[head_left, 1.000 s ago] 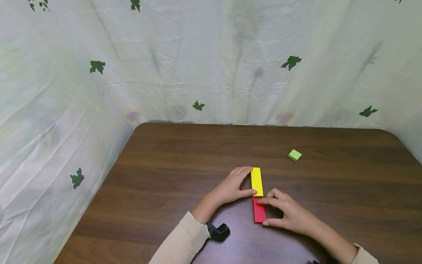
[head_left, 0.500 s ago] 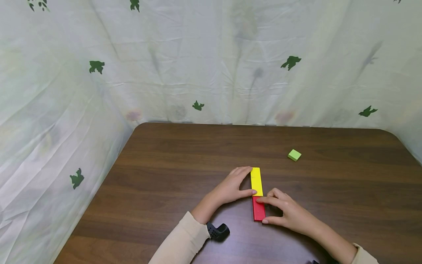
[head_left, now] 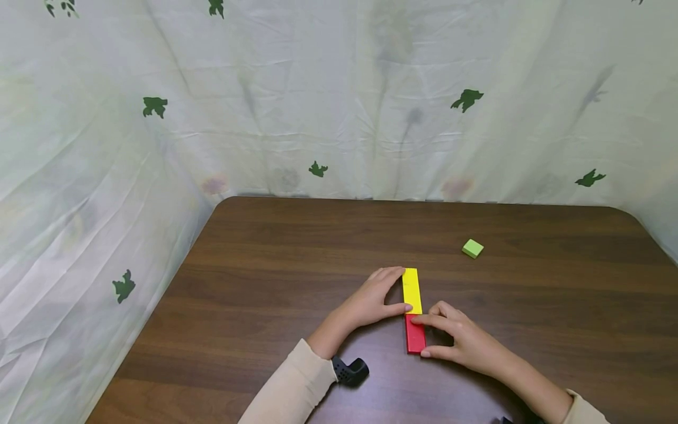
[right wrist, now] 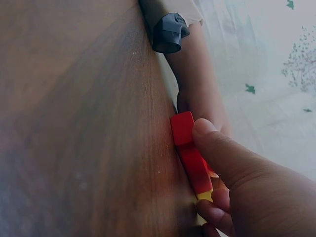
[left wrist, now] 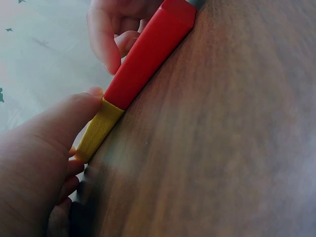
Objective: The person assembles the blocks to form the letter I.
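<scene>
Your left hand [head_left: 371,301] grips the yellow block [head_left: 412,288] between thumb and fingers; your right hand [head_left: 462,343] pinches the red block [head_left: 415,340], end to end with it on the table [head_left: 296,247]; green block [head_left: 472,248] apart, beyond both.

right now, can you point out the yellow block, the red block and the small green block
yellow block [head_left: 412,289]: head view, middle of its top face
red block [head_left: 415,338]: head view, top face, clear of the fingertip
green block [head_left: 473,247]: head view, middle of its top face
</scene>
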{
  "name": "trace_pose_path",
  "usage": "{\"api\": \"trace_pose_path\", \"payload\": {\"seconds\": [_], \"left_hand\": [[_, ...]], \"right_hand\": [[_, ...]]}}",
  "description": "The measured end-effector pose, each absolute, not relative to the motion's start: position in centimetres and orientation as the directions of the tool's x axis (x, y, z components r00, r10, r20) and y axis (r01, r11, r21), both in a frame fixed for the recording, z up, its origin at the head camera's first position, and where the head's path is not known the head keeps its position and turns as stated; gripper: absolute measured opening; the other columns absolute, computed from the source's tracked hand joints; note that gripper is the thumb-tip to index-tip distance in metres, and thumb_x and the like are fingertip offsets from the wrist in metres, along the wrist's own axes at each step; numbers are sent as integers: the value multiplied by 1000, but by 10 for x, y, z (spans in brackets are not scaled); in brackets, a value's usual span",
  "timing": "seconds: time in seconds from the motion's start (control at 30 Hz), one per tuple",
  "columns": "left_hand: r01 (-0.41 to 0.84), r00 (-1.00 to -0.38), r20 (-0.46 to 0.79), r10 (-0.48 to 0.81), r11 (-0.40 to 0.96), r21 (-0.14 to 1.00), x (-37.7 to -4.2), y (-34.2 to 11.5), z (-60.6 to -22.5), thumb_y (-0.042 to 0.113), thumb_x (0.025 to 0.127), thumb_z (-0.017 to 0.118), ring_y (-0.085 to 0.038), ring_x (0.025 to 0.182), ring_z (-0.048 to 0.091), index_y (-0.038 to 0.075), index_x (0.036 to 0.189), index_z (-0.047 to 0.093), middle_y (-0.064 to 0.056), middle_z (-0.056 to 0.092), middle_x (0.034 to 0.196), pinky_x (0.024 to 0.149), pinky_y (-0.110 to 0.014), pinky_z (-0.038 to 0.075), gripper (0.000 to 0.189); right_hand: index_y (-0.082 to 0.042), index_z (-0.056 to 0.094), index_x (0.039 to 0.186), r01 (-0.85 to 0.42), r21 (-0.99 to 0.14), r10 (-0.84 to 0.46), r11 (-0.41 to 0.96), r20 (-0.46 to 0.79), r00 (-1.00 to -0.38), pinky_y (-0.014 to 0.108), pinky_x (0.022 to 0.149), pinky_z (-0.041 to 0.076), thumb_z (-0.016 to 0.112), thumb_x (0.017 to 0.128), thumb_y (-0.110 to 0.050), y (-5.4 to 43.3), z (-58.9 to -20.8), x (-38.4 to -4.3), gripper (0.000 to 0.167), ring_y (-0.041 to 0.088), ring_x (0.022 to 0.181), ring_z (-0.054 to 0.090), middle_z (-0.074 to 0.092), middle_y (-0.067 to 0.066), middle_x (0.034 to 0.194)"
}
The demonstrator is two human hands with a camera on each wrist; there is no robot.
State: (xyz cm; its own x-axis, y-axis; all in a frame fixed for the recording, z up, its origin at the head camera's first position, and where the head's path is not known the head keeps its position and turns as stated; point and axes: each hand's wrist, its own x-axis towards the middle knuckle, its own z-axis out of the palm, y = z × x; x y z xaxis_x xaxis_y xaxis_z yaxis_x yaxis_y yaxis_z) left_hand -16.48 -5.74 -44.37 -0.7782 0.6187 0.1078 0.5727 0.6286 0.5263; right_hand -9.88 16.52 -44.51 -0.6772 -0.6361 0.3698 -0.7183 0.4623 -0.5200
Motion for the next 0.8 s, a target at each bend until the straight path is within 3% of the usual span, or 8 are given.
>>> {"api": "trace_pose_path", "payload": {"seconds": [0.5,0.8], "left_hand": [[541,-793,85,603,633,553,-164,-58,-443,44,84,58,-21,129,26,8,140,31,-5,32,141,104,-35,23,72],[531,-810,151,567,599,599,-158,-62,-442,42,87,55,-20,128,28,11,138,34,-2,34,140,102,-37,26,64]], "right_hand": [[-18,60,118,-701,-536,-634,470,347,-691,20,69,39,71,75,-37,165,-444,-98,48,6,84,43,45,-11,95],[-18,60,118,-693,-544,-633,472,339,-696,20,68,39,71,75,-37,166,-444,-98,49,6,85,43,45,-11,96]]}}
